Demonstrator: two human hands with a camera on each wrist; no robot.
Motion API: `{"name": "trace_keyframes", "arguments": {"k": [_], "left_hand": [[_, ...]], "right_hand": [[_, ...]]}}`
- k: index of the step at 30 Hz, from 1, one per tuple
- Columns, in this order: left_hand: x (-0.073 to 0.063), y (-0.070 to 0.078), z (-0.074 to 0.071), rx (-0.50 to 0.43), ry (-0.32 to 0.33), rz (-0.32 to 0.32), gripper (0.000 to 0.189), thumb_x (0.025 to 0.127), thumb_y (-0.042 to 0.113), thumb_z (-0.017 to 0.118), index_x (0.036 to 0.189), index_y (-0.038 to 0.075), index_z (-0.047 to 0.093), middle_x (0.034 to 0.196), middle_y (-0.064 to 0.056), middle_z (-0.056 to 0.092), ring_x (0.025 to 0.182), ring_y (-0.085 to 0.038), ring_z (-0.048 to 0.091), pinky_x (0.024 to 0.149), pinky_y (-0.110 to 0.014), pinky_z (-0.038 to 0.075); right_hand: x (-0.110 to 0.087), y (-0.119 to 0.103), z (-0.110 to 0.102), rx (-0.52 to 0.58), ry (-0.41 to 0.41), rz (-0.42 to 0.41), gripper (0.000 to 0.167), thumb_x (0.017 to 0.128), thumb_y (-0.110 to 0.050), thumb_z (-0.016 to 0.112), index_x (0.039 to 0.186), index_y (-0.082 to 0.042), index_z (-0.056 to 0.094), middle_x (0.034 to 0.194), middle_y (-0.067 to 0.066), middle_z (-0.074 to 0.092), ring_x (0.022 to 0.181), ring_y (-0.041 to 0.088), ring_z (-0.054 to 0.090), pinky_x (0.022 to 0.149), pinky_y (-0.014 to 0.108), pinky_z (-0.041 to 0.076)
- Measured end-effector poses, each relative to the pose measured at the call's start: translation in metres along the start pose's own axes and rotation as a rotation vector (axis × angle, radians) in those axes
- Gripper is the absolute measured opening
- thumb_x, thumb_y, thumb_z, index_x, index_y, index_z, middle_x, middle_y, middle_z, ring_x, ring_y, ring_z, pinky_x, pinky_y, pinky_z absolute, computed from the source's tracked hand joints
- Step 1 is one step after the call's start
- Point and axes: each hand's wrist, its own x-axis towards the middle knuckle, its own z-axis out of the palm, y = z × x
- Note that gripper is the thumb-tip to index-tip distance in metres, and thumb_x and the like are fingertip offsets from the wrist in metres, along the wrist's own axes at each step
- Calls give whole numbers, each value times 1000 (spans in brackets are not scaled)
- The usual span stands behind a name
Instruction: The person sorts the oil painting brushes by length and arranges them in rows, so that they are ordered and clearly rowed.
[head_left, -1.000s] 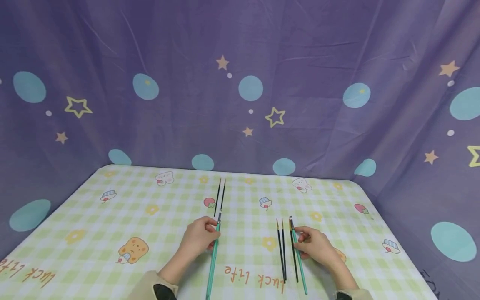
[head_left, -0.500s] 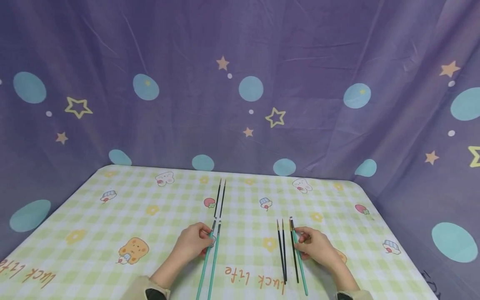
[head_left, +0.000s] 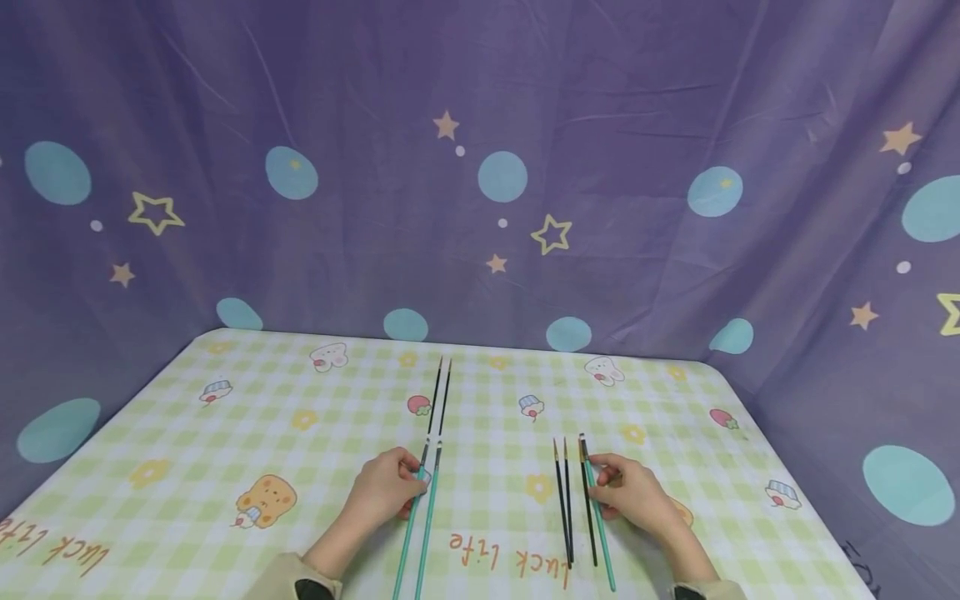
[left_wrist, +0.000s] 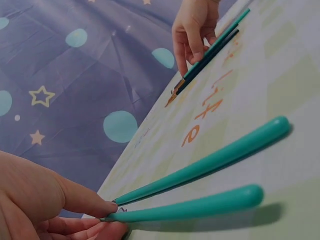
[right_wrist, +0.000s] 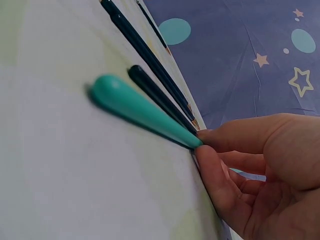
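Observation:
My left hand pinches a green-handled paintbrush near its metal ferrule. A second green paintbrush lies alongside, just to the right and apart from it. In the left wrist view, the pinched brush's handle is the nearer of the two. Beyond their bristle ends lie two thin black paintbrushes, nearly parallel. Over on the right, my right hand pinches another green paintbrush between thumb and fingers; its round handle end points toward the wrist camera. A black paintbrush lies close beside it.
Two more black paintbrushes lie just left of the right-hand group. A checked cloth with cartoon prints covers the table. Behind its far edge hangs a purple curtain with stars and blue ovals.
My left hand has shifted slightly left and toward me with its green brush. Two green brushes now show side by side where one was visible. The right hand stays put.

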Motion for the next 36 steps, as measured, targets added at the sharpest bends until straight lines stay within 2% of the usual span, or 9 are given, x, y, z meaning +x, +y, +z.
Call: {"name": "trace_keyframes", "arguments": {"k": [5, 13, 28, 31, 36], "left_hand": [[0, 0, 1, 37, 23, 10, 21, 75, 7, 67, 93, 1, 58, 65, -1, 57, 42, -10, 51, 43, -24, 46], [1, 0, 5, 34, 33, 5, 21, 75, 7, 68, 92, 1, 58, 66, -2, 57, 43, -10, 52, 42, -23, 46], [-2, 3, -1, 46, 37, 6, 22, 74, 9, 68, 93, 2, 59, 65, 0, 58, 42, -11, 52, 45, -25, 44], [-2, 7, 0, 51, 58, 28, 20, 75, 9, 66, 92, 3, 60, 63, 0, 57, 41, -11, 51, 45, -26, 42], [-3, 21, 6, 57, 70, 99, 18, 77, 8, 64, 93, 2, 60, 62, 1, 56, 41, -11, 51, 44, -26, 40]], "right_hand": [[0, -1, -1, 4, 1, 11, 51, 77, -6, 68, 124, -1, 51, 82, 6, 52, 66, 15, 58, 52, 29, 52], [-2, -2, -3, 9, -7, 6, 50, 77, -6, 67, 124, 0, 51, 83, 7, 52, 67, 16, 58, 52, 29, 52], [-1, -1, 0, 17, 5, 17, 51, 76, -5, 68, 124, 0, 52, 82, 6, 52, 66, 15, 58, 52, 30, 53], [-1, -1, 0, 16, 1, 13, 50, 77, -5, 68, 124, 0, 51, 82, 6, 52, 65, 15, 58, 52, 30, 52], [0, 0, 1, 12, -2, 6, 50, 77, -5, 68, 124, 0, 51, 82, 6, 52, 65, 15, 58, 52, 29, 52]]}}
